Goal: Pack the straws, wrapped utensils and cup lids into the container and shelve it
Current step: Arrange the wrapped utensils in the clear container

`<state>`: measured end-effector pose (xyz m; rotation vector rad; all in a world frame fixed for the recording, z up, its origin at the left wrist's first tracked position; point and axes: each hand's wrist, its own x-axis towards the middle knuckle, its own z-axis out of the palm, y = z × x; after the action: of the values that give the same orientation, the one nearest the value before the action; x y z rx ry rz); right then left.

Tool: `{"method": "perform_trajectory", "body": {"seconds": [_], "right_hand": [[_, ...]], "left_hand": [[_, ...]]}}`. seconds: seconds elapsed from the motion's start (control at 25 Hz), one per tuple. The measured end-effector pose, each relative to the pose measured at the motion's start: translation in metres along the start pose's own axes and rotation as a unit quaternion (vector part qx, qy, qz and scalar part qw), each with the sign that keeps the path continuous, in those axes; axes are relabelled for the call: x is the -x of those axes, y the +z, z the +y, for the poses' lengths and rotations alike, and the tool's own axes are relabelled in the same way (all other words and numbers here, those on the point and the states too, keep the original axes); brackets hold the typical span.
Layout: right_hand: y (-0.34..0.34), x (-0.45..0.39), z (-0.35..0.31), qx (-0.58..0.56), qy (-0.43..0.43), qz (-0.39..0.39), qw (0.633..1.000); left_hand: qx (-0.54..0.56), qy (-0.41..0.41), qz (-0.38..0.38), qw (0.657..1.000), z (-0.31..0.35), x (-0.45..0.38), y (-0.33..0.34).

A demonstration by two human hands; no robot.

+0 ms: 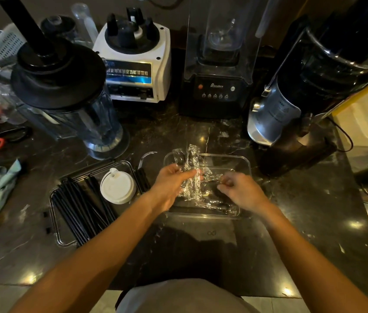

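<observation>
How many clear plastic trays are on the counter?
2. One tray at left holds black straws and white cup lids. The other tray, centre, lies under both hands with wrapped utensils.

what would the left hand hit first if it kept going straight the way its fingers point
Probably the right hand. The left hand, gripping wrapped utensils, points right across the clear container, and the other hand sits close in that line. Depth is unclear, so it might pass just above.

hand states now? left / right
Left hand: gripping a bundle of wrapped utensils over the clear container.
Right hand: fingers curled, pinching wrapped utensils lying in the container.
</observation>
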<state>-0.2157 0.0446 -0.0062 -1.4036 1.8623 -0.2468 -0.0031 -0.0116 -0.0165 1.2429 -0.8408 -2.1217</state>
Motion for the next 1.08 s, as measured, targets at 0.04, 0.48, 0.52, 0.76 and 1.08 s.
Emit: {"method": "perform_trajectory", "body": {"seconds": [0.04, 0.48, 0.52, 0.76, 1.08], "right_hand": [[0.0, -0.005, 0.0, 0.069, -0.01, -0.001, 0.998], [0.039, -0.033, -0.004, 0.276, -0.015, -0.011, 0.961], [0.038, -0.032, -0.004, 0.273, -0.006, -0.019, 0.962], [0.019, -0.022, 0.003, 0.01, 0.023, -0.059, 0.998], [-0.007, 0.01, -0.003, -0.491, 0.055, -0.063, 0.867]], "left_hand": [[-0.003, 0.007, -0.002, 1.0, 0.0, -0.003, -0.007], [-0.008, -0.023, 0.025, 0.999, 0.01, 0.0, -0.012], [-0.009, -0.022, 0.029, 0.999, 0.01, 0.0, -0.013], [-0.024, -0.008, 0.042, 0.999, 0.009, 0.005, -0.009], [-0.009, -0.014, 0.02, 1.0, 0.007, 0.006, 0.009]]}}
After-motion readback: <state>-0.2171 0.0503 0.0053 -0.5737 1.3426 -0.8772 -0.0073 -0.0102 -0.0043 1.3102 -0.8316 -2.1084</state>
